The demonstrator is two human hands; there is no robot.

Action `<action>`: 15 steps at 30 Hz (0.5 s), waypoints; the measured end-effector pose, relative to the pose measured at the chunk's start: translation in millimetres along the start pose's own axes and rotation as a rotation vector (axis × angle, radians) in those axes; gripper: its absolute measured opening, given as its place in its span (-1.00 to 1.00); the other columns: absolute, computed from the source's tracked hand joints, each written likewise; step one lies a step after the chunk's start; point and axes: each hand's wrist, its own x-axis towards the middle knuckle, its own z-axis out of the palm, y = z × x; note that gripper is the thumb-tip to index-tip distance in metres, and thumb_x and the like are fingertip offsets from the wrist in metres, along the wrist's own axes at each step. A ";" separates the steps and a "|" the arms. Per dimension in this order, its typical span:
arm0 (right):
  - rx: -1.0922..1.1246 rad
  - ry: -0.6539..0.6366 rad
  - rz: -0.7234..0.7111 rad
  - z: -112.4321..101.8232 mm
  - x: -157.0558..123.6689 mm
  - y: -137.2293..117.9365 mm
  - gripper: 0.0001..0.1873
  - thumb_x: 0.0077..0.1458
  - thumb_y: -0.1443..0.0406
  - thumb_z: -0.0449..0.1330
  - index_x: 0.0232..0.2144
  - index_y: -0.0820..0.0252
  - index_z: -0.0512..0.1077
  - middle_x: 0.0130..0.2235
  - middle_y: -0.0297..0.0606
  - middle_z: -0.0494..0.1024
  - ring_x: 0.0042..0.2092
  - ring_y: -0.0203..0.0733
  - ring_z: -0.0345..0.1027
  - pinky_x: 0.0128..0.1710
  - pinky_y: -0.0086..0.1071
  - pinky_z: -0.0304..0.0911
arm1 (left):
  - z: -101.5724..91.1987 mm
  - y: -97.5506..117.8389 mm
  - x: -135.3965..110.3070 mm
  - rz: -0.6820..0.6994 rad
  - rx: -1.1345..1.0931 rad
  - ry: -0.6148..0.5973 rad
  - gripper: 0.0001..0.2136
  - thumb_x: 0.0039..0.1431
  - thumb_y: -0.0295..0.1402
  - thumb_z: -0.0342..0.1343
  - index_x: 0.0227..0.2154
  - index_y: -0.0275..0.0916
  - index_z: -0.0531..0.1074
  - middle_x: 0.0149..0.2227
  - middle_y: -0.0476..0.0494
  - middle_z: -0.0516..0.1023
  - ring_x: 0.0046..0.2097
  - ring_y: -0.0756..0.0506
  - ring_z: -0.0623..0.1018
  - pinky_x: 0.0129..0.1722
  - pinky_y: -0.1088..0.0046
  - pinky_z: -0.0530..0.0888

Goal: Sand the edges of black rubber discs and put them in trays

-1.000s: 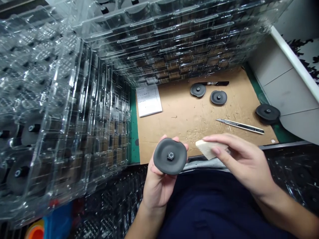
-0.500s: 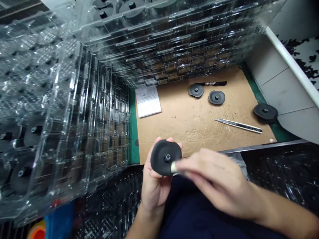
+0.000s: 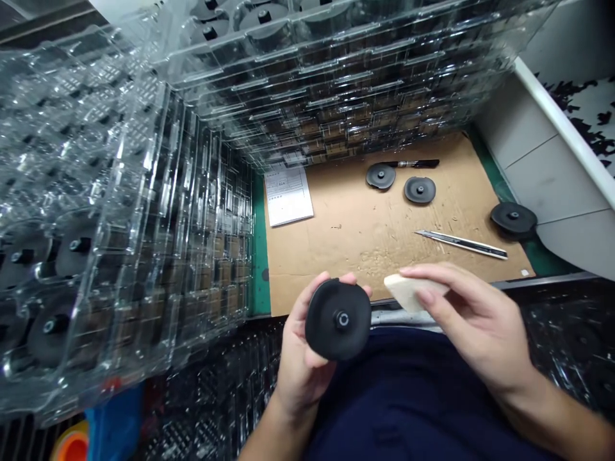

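The person's left hand is closed around the rim of a black disc, its hub facing up. The disc is held in the air just off the near edge of the cardboard sheet, over the lap. The right hand pinches a pale block between thumb and fingers, just right of the disc and not touching it.

To work block against disc well, I'd say the left fingers should stay on the rim so the face is clear, with the block laid flat.

A utility knife lies near the right edge. Two loose discs and a marker sit toward the far edge.
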 end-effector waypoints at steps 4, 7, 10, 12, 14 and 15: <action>-0.071 -0.086 -0.462 11.0 18.2 -28.2 -0.71 0.14 0.41 0.11 -0.06 0.17 0.40 -0.18 -0.26 0.54 -0.19 -0.24 0.37 -0.18 -0.36 0.30 | -9.3 -7.6 -2.5 -0.109 0.031 0.056 -0.41 -0.17 -0.09 0.31 0.00 -0.10 0.41 -0.07 -0.10 0.55 -0.09 -0.13 0.55 -0.12 0.50 0.48; -0.187 -0.236 -0.433 20.0 27.8 -36.1 -0.74 0.20 0.41 0.03 -0.08 0.26 0.40 -0.24 -0.22 0.53 -0.25 -0.24 0.32 -0.21 -0.34 0.29 | -18.2 -10.9 -4.0 -0.151 0.054 0.132 -0.43 -0.10 -0.12 0.28 0.03 -0.13 0.38 -0.06 -0.09 0.53 -0.09 -0.09 0.53 -0.15 0.57 0.46; -0.334 -0.286 -0.462 23.8 35.0 -37.0 -0.73 0.22 0.42 -0.04 -0.16 0.29 0.44 -0.30 -0.19 0.51 -0.30 -0.21 0.24 -0.28 -0.32 0.23 | -21.0 -13.1 -3.8 -0.145 0.030 0.139 -0.45 -0.08 -0.08 0.25 0.01 -0.11 0.40 -0.03 -0.09 0.50 0.00 -0.16 0.47 -0.07 0.45 0.46; -0.258 -0.315 -0.655 23.3 40.1 -36.2 -0.71 0.24 0.39 -0.06 -0.17 0.29 0.45 -0.33 -0.19 0.51 -0.33 -0.22 0.20 -0.30 -0.32 0.19 | -19.3 -13.8 -2.4 -0.194 0.011 0.083 -0.54 -0.03 -0.07 0.21 -0.05 -0.11 0.45 -0.08 -0.09 0.52 0.06 -0.22 0.43 0.02 0.30 0.43; -0.160 -0.385 -0.736 20.2 43.6 -35.0 -0.72 0.24 0.37 -0.05 -0.14 0.25 0.44 -0.30 -0.25 0.51 -0.33 -0.24 0.18 -0.29 -0.31 0.15 | -17.3 -13.3 -0.6 -0.240 0.002 0.030 -0.57 -0.02 -0.05 0.19 -0.10 -0.13 0.48 -0.13 -0.10 0.53 0.07 -0.25 0.42 0.08 0.21 0.38; -0.165 -0.407 -0.697 18.1 44.2 -34.9 -0.72 0.23 0.38 -0.03 -0.13 0.21 0.44 -0.29 -0.28 0.52 -0.33 -0.25 0.17 -0.29 -0.31 0.12 | -16.6 -12.8 0.1 -0.251 0.000 0.012 -0.55 -0.04 -0.04 0.20 -0.10 -0.15 0.48 -0.13 -0.12 0.53 0.06 -0.25 0.43 0.09 0.20 0.36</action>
